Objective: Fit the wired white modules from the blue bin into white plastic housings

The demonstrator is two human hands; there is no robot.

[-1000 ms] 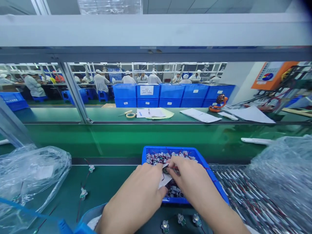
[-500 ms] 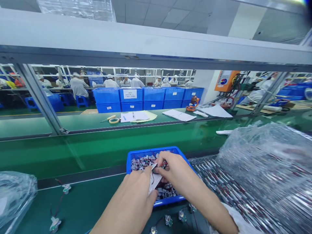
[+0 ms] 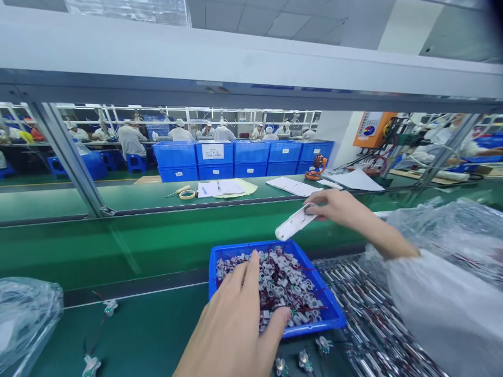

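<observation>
Between the thumb and fingers of my right hand (image 3: 334, 208) is one end of a long white plastic housing (image 3: 294, 224), tilted above the far side of a blue tray (image 3: 334, 315). Small white parts with red and black wires (image 3: 277, 283) fill that tray. Over its near left part hovers my left hand (image 3: 239, 319), thumb and fingers apart, with nothing in it. Several loose wired parts (image 3: 304, 360) lie on the green surface just in front of the tray.
Rows of slim wired strips (image 3: 365, 293) lie right of the tray, partly under clear plastic wrap (image 3: 444, 230). More plastic (image 3: 27, 314) is at the left, beside two wired parts (image 3: 91, 365). Papers (image 3: 288, 186) and a tape roll (image 3: 187, 194) rest on the ledge behind.
My hands have separated. The right one has carried the white housing up and to the right; the left has let go of it and spread its fingers over the tray.
</observation>
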